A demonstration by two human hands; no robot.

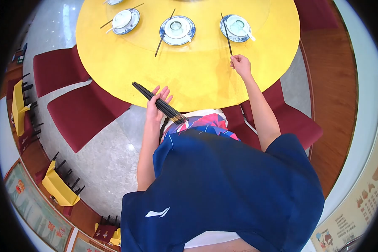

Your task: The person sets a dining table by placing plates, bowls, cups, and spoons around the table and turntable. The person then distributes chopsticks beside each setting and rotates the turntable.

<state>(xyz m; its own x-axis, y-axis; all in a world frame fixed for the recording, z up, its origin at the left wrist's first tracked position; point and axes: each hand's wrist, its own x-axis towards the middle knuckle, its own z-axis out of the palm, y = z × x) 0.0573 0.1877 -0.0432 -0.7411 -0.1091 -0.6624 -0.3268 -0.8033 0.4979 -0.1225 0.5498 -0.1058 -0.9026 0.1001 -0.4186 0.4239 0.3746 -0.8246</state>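
Observation:
A bundle of black chopsticks (159,102) lies across the palm of my left hand (156,105), under the thumb, with the other fingers stretched out. That hand is at the near edge of the yellow round table (197,80). My right hand (241,65) pinches the near end of a dark pair of chopsticks (227,33). These lie along the left side of a blue-and-white plate (236,38) carrying a bowl and a white spoon (251,37). Whether the pair is one or two sticks I cannot make out.
A middle plate (177,41) with a bowl has chopsticks (165,32) on its left. Another setting (126,23) stands farther left. Dark red chairs (82,113) surround the table. Smaller tables with yellow cloths (59,187) stand at far left.

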